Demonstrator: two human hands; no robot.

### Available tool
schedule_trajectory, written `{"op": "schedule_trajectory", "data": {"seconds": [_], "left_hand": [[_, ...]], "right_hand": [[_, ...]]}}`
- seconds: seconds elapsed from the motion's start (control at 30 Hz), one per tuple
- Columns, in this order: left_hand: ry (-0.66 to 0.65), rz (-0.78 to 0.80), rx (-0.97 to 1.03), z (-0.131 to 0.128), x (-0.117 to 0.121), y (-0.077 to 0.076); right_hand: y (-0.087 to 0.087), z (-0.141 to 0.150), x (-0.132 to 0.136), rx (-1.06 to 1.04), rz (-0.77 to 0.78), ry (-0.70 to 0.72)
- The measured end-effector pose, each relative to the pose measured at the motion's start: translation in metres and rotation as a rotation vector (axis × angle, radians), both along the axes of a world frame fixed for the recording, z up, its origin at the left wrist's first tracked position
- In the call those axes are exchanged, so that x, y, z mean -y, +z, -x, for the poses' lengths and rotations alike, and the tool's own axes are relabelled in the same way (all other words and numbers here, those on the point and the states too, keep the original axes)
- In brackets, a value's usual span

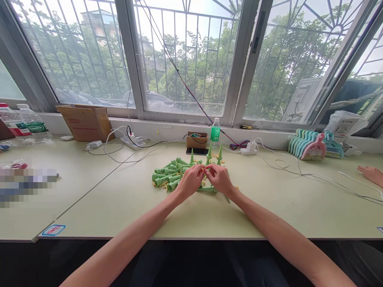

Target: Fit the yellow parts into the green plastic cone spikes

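Note:
My left hand (pixel 190 180) and my right hand (pixel 220 178) meet over the pile at the middle of the table, fingertips pinched close together. Whatever sits between the fingers is too small and covered to make out. Green plastic tubes (pixel 163 177) with wide round ends lie heaped beside and beyond my left hand. Small yellow plastic pieces (pixel 165 186) are scattered among them. Just behind my hands stand pointed green spikes (pixel 220 153) with yellow pieces at their lower parts. My hands hide part of the pile.
Behind the pile are a small cardboard box (pixel 197 140), a dark phone (pixel 196 151) and a green-labelled bottle (pixel 215 130). White cables (pixel 291 165) and a power strip (pixel 133 142) lie about. Hangers (pixel 308 145) stand at right, near another person's hand (pixel 371 173). A large cardboard box (pixel 88 122) stands left.

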State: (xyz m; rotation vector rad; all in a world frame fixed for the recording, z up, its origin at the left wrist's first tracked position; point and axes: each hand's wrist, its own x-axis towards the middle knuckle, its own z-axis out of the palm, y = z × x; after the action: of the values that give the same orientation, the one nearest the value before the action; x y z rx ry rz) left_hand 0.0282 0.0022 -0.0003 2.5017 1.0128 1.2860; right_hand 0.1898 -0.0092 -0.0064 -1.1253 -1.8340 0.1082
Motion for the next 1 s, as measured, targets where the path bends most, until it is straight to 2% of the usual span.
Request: {"op": "schedule_trajectory", "data": {"seconds": [0.63, 1.0], "left_hand": [[0.008, 0.017, 0.014, 0.0002, -0.0021, -0.0009], [-0.043, 0.037, 0.032, 0.0020, -0.0036, -0.0014]], "right_hand": [[0.0026, 0.0028, 0.0036, -0.004, 0.001, 0.075], [0.0051, 0.0043, 0.0054, -0.067, 0.032, 0.089]]}}
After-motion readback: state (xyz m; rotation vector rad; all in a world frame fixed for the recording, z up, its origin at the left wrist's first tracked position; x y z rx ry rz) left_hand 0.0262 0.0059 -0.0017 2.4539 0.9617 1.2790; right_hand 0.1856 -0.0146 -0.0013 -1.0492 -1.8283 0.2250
